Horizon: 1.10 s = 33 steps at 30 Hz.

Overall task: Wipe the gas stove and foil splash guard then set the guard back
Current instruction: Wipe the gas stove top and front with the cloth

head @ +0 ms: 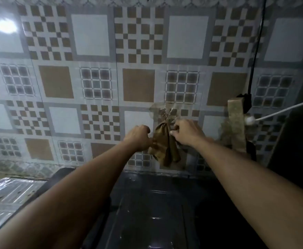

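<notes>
Both hands up at brown cloth hanging from hook on tiled wall. L hand curled, gripping cloth's left edge. R hand pinching cloth's top, just under hook. Foil guard lying flat, well below-left of cloth. Dark stove top straight below cloth.

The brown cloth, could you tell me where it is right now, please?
In the head view, the brown cloth hangs at centre against the tiled wall, gripped between the left hand and right hand.
</notes>
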Motion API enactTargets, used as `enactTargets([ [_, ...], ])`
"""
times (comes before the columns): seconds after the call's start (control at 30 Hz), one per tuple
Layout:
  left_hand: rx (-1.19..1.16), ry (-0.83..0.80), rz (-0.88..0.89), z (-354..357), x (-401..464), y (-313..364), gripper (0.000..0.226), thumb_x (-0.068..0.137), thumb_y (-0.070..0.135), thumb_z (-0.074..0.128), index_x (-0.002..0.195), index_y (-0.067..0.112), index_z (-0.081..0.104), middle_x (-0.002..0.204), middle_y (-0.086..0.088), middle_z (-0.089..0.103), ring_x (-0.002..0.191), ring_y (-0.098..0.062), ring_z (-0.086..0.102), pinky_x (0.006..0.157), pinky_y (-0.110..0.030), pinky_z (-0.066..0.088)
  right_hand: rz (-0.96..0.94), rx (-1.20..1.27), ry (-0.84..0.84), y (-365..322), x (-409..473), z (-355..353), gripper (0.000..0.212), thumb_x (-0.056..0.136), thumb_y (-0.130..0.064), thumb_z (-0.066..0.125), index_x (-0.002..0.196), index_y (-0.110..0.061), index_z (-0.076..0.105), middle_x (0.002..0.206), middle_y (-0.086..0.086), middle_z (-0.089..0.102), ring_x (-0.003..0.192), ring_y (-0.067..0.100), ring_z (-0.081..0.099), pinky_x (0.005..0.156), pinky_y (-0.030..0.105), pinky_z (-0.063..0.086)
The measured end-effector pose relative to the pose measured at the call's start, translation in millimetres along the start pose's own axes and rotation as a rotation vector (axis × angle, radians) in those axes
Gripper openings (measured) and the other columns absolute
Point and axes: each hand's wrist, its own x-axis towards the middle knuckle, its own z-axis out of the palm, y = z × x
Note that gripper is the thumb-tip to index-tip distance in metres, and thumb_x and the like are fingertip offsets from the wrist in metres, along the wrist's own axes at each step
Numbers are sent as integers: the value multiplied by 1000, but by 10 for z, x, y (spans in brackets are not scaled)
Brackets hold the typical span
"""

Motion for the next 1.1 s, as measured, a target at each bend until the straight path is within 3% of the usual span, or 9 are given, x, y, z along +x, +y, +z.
enactTargets([
  [0.13,-267,-71,-117,253,135,-25,37,90,23,64,123,10,55,106,-7,65,89,-17,65,75,-28,54,59,57,5,-8,89,249,16,86,-36,68,84,-20,67,83,-1,63,76,17,59,65,31,47],
  [0.27,-316,-44,-92,278,221,-67,6,90,9,60,91,12,65,87,-2,64,85,-17,64,67,-22,50,57,132,64,58,174,301,12,88,-27,66,81,-17,70,83,-1,65,82,19,61,72,33,48],
  [0.4,-415,-20,-104,1,246,-132,12,93,11,52,91,9,63,92,-7,62,88,-21,61,68,-26,49,65,316,48,86,159,59,16,95,-20,56,92,-12,69,88,0,63,85,17,55,76,30,40],
  [0.5,-522,-21,-85,-354,178,-139,14,99,17,45,90,15,56,87,-4,55,81,-16,54,63,-25,41,78,473,-15,66,142,-147,24,99,-20,46,80,-16,59,79,2,54,78,19,49,67,29,35],
  [0.67,-513,50,-2,-861,-4,-35,17,99,27,47,90,16,56,84,-4,56,77,-18,56,68,-31,49,93,664,27,-165,37,-372,32,100,-16,39,71,-19,53,76,6,53,73,20,49,69,30,38],
  [0.77,-542,98,-22,-1084,-151,20,18,96,27,53,86,14,60,84,-7,59,80,-23,59,79,-40,53,41,734,-33,-354,-144,-502,22,93,-36,55,81,-18,55,81,0,55,74,15,52,69,31,43],
  [0.83,-580,73,-34,-1207,-273,53,17,95,25,56,87,10,61,83,-7,60,77,-20,60,74,-36,54,-28,674,-160,-425,-294,-586,55,70,-57,75,108,-22,55,105,-5,58,93,12,58,79,33,49],
  [0.93,-522,43,-25,-1352,-457,85,18,95,25,57,83,11,59,76,-4,56,69,-15,55,63,-28,48,-215,420,-175,-542,-462,-632,82,61,-50,85,130,-26,48,127,-4,53,113,15,52,94,34,47],
  [1.1,-464,-10,-30,-1511,-680,1,19,92,22,60,98,5,66,92,-8,64,83,-18,62,70,-27,49,-293,563,-229,-734,-662,-786,61,65,-57,76,113,-23,63,112,-6,61,102,12,58,86,29,51],
])
